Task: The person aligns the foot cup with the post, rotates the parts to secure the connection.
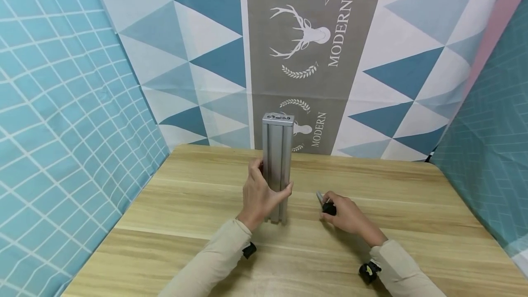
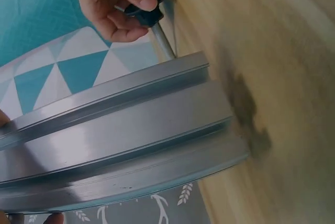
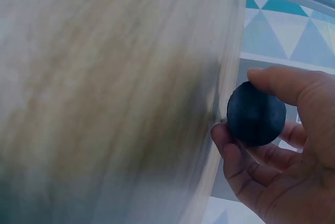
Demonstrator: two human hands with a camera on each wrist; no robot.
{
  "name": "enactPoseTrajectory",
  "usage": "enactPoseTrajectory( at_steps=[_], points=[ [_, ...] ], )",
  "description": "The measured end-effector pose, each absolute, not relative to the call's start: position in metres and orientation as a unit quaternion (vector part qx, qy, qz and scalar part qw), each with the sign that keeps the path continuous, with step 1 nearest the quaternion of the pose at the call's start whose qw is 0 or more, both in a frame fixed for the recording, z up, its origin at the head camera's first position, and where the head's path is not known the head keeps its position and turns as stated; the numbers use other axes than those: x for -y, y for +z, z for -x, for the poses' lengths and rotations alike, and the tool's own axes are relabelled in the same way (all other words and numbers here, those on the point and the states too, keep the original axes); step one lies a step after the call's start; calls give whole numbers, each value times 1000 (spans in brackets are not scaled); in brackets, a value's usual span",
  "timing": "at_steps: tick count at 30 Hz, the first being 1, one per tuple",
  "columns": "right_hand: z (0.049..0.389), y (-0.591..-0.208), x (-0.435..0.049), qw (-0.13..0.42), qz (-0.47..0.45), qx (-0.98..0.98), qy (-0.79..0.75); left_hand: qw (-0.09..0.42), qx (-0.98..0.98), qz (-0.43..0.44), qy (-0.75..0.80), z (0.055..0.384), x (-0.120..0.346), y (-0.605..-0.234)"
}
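grey metal bar (image 1: 276, 150) is held about upright at centre of the frame, the left hand (image 1: 261, 196) curled around it and hiding some part. right of it, the right hand (image 1: 344, 217) pinches a black knob (image 1: 329, 209) with rod (image 1: 319, 197). the step seems holding both ready; next move calls for steady grip. patterned cloth (image 1: 315, 77) hangs behind.

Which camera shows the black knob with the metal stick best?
The left wrist view: black knob and metal rod both show clearly. The right wrist view shows mainly the knob's round top; the head view shows both, small, in the right hand.
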State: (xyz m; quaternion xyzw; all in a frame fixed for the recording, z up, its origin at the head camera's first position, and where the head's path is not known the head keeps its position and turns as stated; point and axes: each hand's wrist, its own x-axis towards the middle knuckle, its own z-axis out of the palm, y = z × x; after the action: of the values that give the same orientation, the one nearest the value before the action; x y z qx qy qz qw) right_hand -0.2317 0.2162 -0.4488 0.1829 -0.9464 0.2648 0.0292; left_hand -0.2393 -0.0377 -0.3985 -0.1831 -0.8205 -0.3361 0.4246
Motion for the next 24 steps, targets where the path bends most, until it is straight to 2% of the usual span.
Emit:
enactPoseTrajectory(
  at_steps=[11,16,24],
  points=[
    [228,-456,-218,35,-182,943,275,435,811,187,-344,217,37,-412],
    [228,-457,-221,54,-197,941,269,445,805,202,-337,214,34,-414],
    [228,-451,-221,55,-195,942,269,436,805,212,-343,210,35,-415]
  ],
)
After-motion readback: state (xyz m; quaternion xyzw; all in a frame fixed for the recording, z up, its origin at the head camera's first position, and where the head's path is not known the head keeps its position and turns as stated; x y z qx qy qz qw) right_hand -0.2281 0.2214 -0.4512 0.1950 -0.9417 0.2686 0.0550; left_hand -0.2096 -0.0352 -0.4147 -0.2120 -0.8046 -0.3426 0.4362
